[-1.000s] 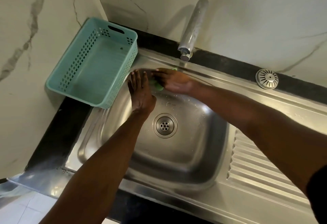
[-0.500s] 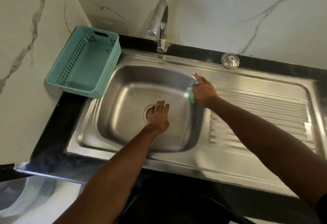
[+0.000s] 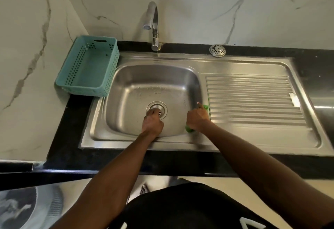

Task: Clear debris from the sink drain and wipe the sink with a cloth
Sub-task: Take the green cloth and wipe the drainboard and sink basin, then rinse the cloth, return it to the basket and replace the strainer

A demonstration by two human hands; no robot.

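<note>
The stainless steel sink (image 3: 137,77) fills the middle of the view, with its round drain (image 3: 159,106) in the basin floor. My left hand (image 3: 152,123) rests in the basin, fingers curled over the near side of the drain and partly hiding it. My right hand (image 3: 197,118) presses a green cloth (image 3: 206,109) against the basin's right wall near the front corner. Most of the cloth is hidden under that hand; green shows above and below it.
A teal perforated basket (image 3: 88,66) stands on the black counter left of the sink. The curved tap (image 3: 153,24) rises behind the basin. A loose metal strainer cap (image 3: 217,50) lies at the back. The ribbed drainboard (image 3: 253,98) lies to the right.
My right hand slid the cloth from the basin's back wall, along the right wall, to its front right corner. My left hand moved from the back left onto the drain. The view pulled back.
</note>
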